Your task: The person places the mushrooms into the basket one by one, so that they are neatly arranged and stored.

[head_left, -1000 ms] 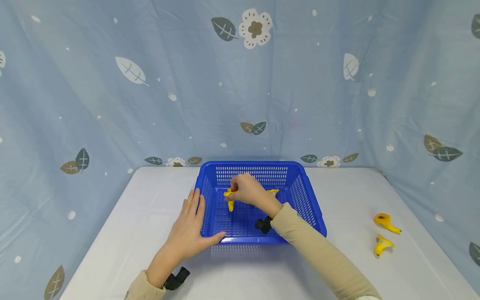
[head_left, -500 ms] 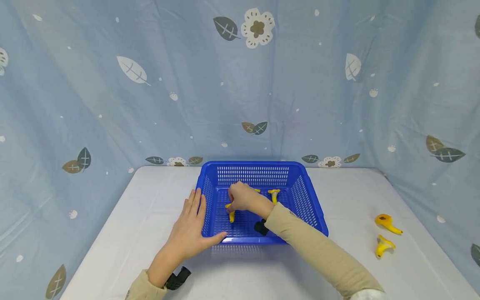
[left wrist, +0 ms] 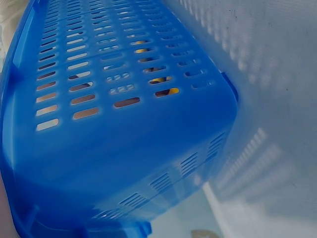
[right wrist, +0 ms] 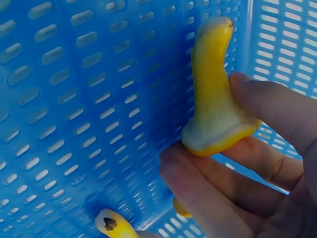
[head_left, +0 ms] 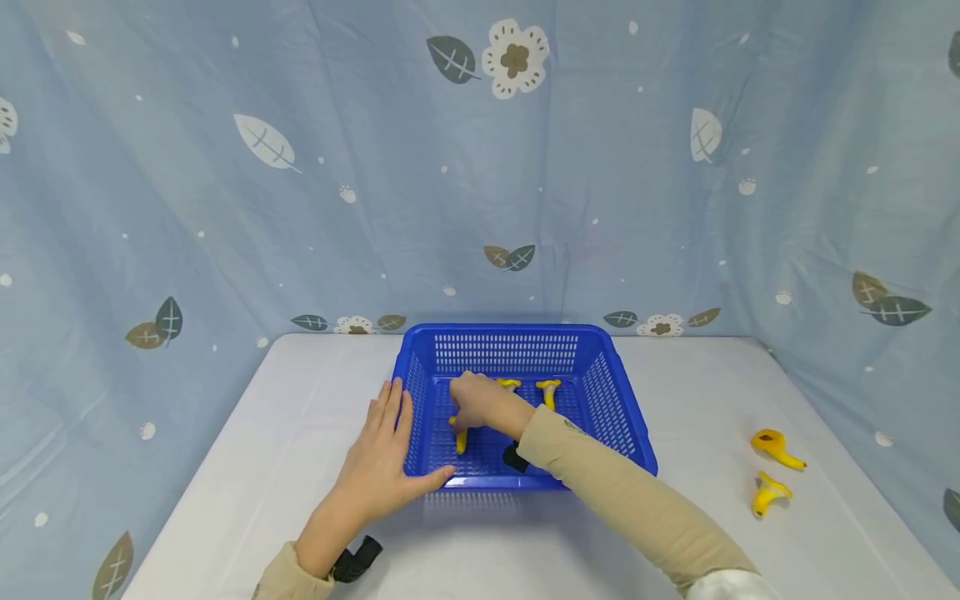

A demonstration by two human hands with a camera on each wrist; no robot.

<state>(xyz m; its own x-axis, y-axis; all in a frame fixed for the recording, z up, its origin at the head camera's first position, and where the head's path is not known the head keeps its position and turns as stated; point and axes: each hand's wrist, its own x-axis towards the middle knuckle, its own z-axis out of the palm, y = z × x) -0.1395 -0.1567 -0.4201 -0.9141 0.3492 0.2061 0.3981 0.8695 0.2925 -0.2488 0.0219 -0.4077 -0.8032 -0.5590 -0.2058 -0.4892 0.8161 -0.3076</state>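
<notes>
Inside the blue plastic basket, my right hand pinches a yellow trumpet-shaped mushroom between thumb and fingers, low over the slotted floor. In the right wrist view its stem points up and its wide cap faces the fingers. My left hand rests on the basket's left rim with straight fingers, thumb stretched along the near side. Two more yellow mushrooms, one on the right and one partly behind my right hand, lie farther back in the basket. Through the wall's slots, the left wrist view shows bits of yellow.
On the white table to the right of the basket lie two yellow mushrooms, a farther one and a nearer one. A blue patterned curtain hangs behind the table. Each wrist carries a small black device.
My right hand has lowered the mushroom and brought it nearer the basket's front left. The two mushrooms at the back now show more fully. My left hand has stayed on the rim.
</notes>
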